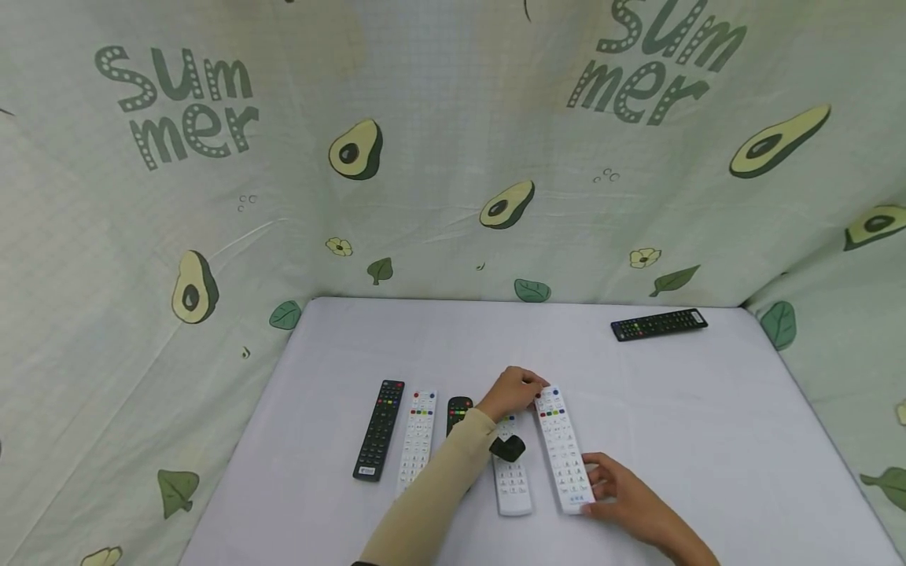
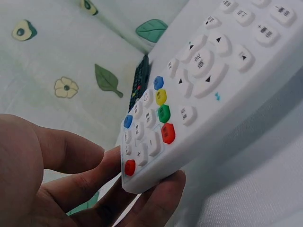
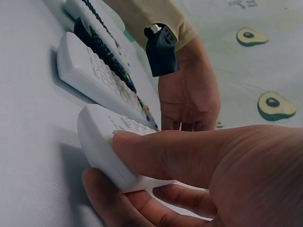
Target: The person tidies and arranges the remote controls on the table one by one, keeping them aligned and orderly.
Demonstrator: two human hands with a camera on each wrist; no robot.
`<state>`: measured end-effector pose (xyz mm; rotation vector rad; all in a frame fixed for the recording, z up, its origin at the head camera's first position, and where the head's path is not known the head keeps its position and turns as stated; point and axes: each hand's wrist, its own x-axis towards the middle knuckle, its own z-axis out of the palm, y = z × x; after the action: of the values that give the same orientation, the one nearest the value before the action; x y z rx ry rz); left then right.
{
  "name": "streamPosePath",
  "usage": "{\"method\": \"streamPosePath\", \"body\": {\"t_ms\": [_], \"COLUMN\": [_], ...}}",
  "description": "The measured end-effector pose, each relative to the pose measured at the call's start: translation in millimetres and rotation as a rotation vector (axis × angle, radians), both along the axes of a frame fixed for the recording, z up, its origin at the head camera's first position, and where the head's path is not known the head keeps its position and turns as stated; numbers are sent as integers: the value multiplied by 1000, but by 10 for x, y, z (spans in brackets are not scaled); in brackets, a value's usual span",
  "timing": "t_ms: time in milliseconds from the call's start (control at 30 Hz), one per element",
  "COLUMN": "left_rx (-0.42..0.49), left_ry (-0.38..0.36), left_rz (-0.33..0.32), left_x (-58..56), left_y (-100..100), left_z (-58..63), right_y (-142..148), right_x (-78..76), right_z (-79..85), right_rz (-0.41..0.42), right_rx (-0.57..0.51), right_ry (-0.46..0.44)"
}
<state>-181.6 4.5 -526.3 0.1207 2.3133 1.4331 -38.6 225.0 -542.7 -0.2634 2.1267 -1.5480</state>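
A white remote control (image 1: 564,456) with white buttons and a few coloured ones is held at both ends, tilted over the table. At its far end is my left hand (image 1: 511,393), fingers curled under the end and one fingertip against the side edge. In the left wrist view the thumb stays off the buttons. My right hand (image 1: 623,495) pinches the near end, thumb (image 3: 156,149) on the top edge and fingers underneath. Left of it lies a second white remote (image 1: 513,483), partly covered by the left wrist and its black camera (image 1: 508,448).
Further left, a black remote (image 1: 458,407) is mostly hidden by the left sleeve (image 1: 432,495). Beyond it are another white remote (image 1: 418,440) and a black one (image 1: 378,431), roughly side by side. One more black remote (image 1: 658,324) lies at the back right of the white table (image 1: 708,424).
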Motion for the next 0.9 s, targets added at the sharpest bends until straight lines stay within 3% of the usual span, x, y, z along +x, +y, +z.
{"method": "streamPosePath", "body": {"t_ms": [200,433,733,900], "left_rx": [-25,-75,-249,-251], "left_ry": [-14,-31,21,54], "left_rz": [-32,-26,-52,-53], "left_x": [10,-3,5,31], "left_y": [-6,18,109,123], "left_z": [-6,1,-5,25], "right_y": [-49,-142,-95,-45], "right_x": [22,3,-54,-190], "right_z": [-32,12,47,131], "right_rz": [28,-19,32,-104], "right_rx": [29,210,236,375], "right_ry": [31,83,139,100]}}
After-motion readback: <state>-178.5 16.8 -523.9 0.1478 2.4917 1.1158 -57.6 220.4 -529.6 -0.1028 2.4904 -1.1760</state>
